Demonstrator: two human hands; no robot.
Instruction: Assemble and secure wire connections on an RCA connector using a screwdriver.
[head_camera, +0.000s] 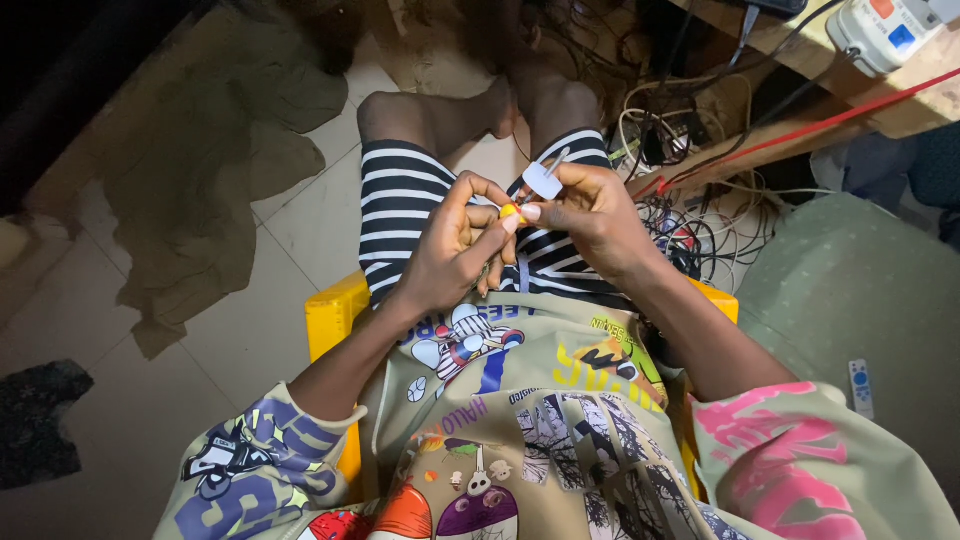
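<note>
Small yellow-orange bead-like piece (509, 211): pinched between both hands, over the lap, just above the striped shorts (400, 205). It sits at the very tips of the grip, mostly hidden; only a rounded yellow face shows.

Left hand (455, 250): fingers curled inward, thumb and forefinger closed on the yellow piece from the left side. The remaining fingers fold beneath it.

Right hand (590, 215): thumb and forefinger closed tight, meeting the left fingertips at the yellow piece. The same grip also carries a small flat white plastic tab (542, 180), which stands up just above and to the right of the yellow piece, with a thin pale stem (557, 157) rising from it at a tilt. Cannot tell whether tab and yellow piece are joined.

Surroundings: the person sits on a yellow plastic stool (328, 318) on a pale tiled floor (290, 225). A tangle of cables (690, 215) lies right of the knees, under a wooden tabletop edge (780, 140). A green dotted cushion (850, 290) with a small white remote (861, 388) lies at right. Olive cloth (200, 170) lies on the floor at left.
</note>
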